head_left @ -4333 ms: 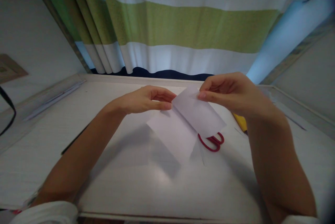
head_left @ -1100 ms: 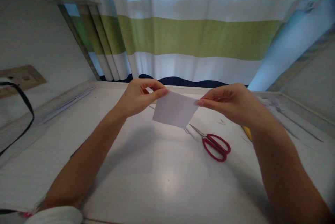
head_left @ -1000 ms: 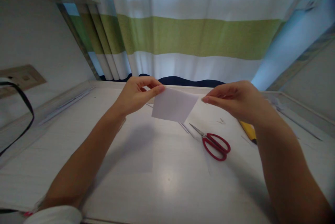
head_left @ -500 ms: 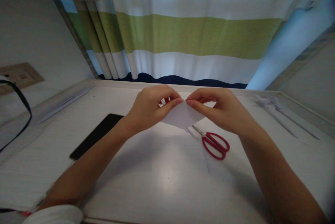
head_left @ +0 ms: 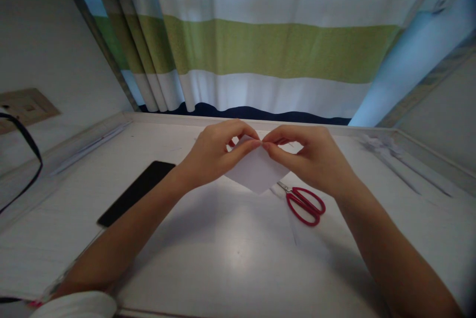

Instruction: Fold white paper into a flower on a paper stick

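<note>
A small piece of white paper (head_left: 257, 172) hangs between my hands above the tabletop, one corner pointing down toward me. My left hand (head_left: 223, 152) pinches its top edge between thumb and index finger. My right hand (head_left: 303, 152) pinches the same edge just beside it, the two sets of fingertips almost touching. Below the paper and slightly right lie scissors (head_left: 305, 206) with red handles, their blade tips hidden behind the paper.
A black phone-like slab (head_left: 136, 194) lies on the white table (head_left: 238, 268) by my left forearm. Thin white strips (head_left: 405, 164) lie at the right, and a long pale strip (head_left: 92, 147) at the left back. A striped curtain (head_left: 275, 50) hangs behind.
The paper has tilted so that more of its face shows and its lower corner reaches further down. Both hands keep their pinch in nearly the same place.
</note>
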`<state>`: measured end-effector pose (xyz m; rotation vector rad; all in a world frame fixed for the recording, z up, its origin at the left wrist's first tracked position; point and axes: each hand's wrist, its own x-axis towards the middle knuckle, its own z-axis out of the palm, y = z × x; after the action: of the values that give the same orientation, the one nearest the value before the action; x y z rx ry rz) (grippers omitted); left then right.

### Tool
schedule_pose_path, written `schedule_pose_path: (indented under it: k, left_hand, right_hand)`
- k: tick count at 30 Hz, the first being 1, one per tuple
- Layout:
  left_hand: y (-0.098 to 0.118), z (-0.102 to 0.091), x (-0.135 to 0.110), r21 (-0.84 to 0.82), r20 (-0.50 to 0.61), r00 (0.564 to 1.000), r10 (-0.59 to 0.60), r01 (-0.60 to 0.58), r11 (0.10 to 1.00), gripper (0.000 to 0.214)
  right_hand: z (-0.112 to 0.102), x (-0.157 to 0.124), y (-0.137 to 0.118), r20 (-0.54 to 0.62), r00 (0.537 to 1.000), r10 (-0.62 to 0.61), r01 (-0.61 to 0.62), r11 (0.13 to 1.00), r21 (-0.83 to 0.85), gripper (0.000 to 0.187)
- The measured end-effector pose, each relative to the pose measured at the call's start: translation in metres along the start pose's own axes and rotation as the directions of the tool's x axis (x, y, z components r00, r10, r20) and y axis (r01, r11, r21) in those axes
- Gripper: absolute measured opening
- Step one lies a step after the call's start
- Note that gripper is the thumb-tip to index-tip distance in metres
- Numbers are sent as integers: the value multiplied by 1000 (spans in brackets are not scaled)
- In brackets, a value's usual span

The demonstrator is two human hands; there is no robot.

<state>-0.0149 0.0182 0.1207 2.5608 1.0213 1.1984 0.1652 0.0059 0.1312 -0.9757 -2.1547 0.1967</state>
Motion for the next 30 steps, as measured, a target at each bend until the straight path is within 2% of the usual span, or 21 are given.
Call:
schedule_pose_path:
  k: [19, 26, 30]
  left_hand:
    - [-2, -6, 1, 197, -77, 995, 56, -40, 980, 13]
    - [-2, -18, 2, 214, -198, 979, 46, -2, 977, 10]
    - [-4, -20, 3, 208, -216, 976, 31, 16, 978, 11]
  right_hand:
    - [-1, 2, 7, -77, 996, 40, -43, 998, -48, 13]
    - [-3, 2, 14, -104, 993, 55, -64, 995, -80, 12]
    - [-7, 3, 17, -123, 991, 56, -66, 995, -77, 12]
